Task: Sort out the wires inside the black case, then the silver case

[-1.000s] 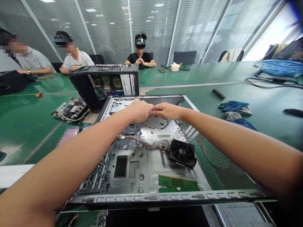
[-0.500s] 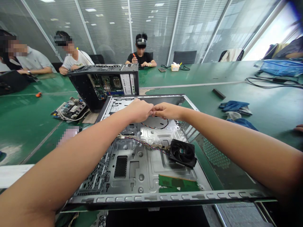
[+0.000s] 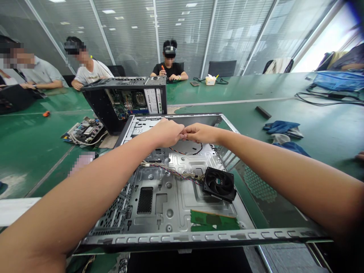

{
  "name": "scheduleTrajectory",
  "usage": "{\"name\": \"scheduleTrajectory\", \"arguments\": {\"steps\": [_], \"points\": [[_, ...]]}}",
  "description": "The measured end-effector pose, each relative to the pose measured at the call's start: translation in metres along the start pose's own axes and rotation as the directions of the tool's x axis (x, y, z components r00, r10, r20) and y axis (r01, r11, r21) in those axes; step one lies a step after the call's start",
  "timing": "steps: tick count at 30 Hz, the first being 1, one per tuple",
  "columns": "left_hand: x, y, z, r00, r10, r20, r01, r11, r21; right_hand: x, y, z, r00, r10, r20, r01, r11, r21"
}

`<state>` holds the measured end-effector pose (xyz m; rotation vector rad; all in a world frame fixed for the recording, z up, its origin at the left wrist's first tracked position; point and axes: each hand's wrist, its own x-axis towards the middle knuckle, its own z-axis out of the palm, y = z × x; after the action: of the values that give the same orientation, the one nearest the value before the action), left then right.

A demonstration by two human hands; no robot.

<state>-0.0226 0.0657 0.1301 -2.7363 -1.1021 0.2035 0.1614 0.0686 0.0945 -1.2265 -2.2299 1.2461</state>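
Observation:
An open, emptied computer case (image 3: 176, 237) lies flat on the green table in front of me. My left hand (image 3: 166, 132) and my right hand (image 3: 199, 132) meet over its far end, fingertips pinched together on something too small to make out. A thin black wire (image 3: 187, 152) hangs just below them. Inside the case lie a black fan (image 3: 218, 184) with a bundle of coloured wires (image 3: 170, 171) and a green memory stick (image 3: 213, 220).
A second open computer case (image 3: 125, 100) stands behind, with a loose circuit board (image 3: 85, 131) to its left. Blue gloves (image 3: 280, 127) and a small black bar (image 3: 263, 112) lie on the right. Three people sit at the table's far side; another person's fingers (image 3: 360, 155) show at the right edge.
My hands have stayed in place, pinched together. The dark object at the right edge is gone and another person's fingers show there.

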Motion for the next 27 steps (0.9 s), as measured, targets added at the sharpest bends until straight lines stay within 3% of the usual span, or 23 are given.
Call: {"name": "scheduleTrajectory", "arguments": {"steps": [27], "points": [[-0.0007,0.0017,-0.0009,1.0,0.005,0.024,-0.005,1.0,0.02,0.0011,0.0042,-0.0015,0.999,-0.038,0.03,0.041,0.996,-0.082]]}}
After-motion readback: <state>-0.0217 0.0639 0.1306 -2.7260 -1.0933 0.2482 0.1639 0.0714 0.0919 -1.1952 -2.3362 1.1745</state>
